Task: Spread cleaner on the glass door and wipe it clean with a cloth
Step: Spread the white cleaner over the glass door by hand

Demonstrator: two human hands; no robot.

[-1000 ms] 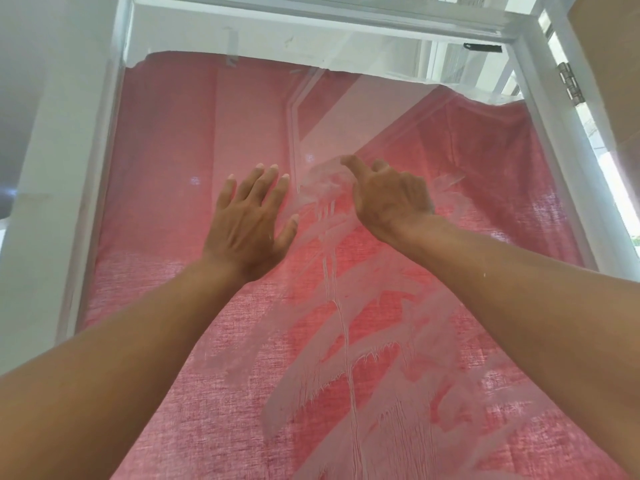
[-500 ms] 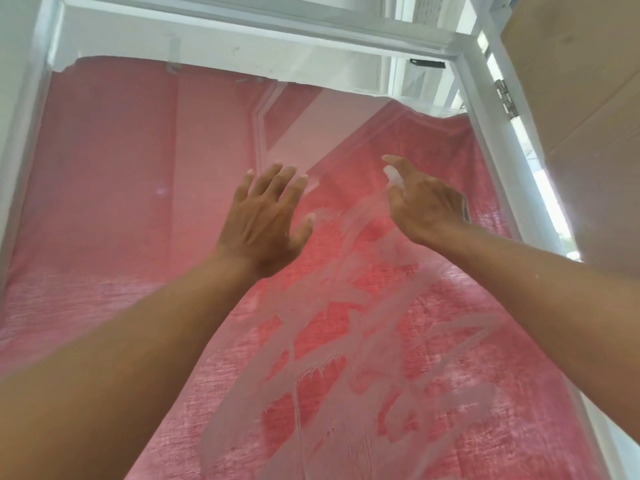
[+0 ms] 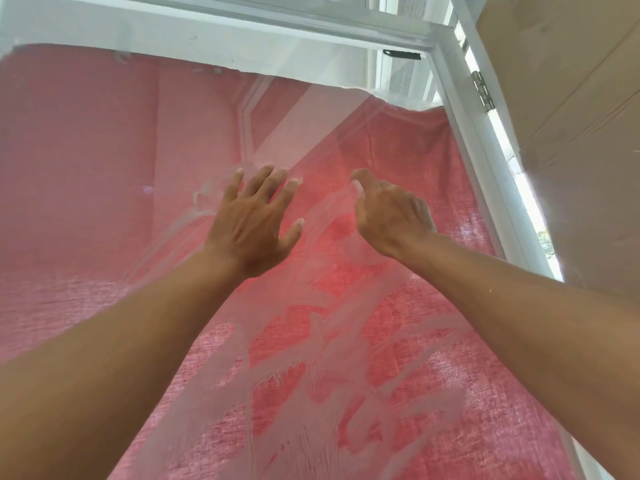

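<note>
Spreading step, both hands bare on the glass door (image 3: 114, 161). No cloth in view, so wiping hasn't started.

Left hand (image 3: 254, 220): fingers (image 3: 258, 181) straight and splayed wide, flat to the pane, holding nothing. Since a second ago it has slid up and left; a fresh thin smear (image 3: 204, 202) now sits just beside its little-finger side, where the glass was bare before.

Right hand (image 3: 391, 216): fingers curled in, forefinger (image 3: 362, 180) extended with white cleaner on its tip, nothing gripped. It has shifted right of the earlier streaks and is working near the upper end of them.

Cleaner (image 3: 332, 348) is white streaks and drips down the centre and lower right of the pane, in front of the red curtain (image 3: 79, 323) hanging behind the glass. Upper left, far left and the strip along the white frame (image 3: 460, 133) look uncoated.

Read: coverage is creeping upward and outward, maybe half the visible pane. Next calls for more spreading to the left and top. Risk: drips running down and drying in lines.
</note>
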